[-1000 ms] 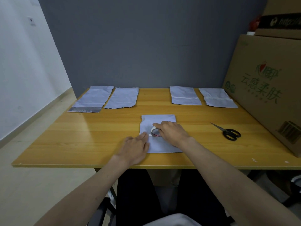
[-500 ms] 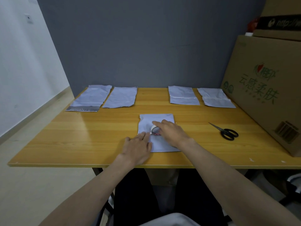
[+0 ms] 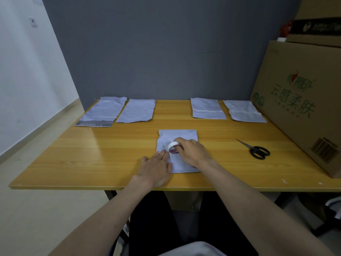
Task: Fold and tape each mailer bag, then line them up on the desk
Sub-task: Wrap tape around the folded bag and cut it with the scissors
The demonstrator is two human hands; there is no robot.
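A white mailer bag (image 3: 177,135) lies flat on the wooden desk (image 3: 103,154) in front of me. My right hand (image 3: 191,152) grips a roll of white tape (image 3: 173,147) standing on the bag. My left hand (image 3: 156,167) lies flat with straight fingers, pressing the bag's lower left corner. Along the desk's far edge lie four more mailer bags: an unfolded one with a grey strip (image 3: 104,111), another (image 3: 137,110) beside it, and two folded ones (image 3: 207,110) (image 3: 243,111) at the right.
Black scissors (image 3: 257,151) lie on the desk to the right of my hands. A large cardboard box (image 3: 302,100) stands on the desk's right side, with another box on top. A grey wall closes off the back.
My right hand has tilted the tape roll up a little on the bag. My left hand stays pressed on the bag's corner.
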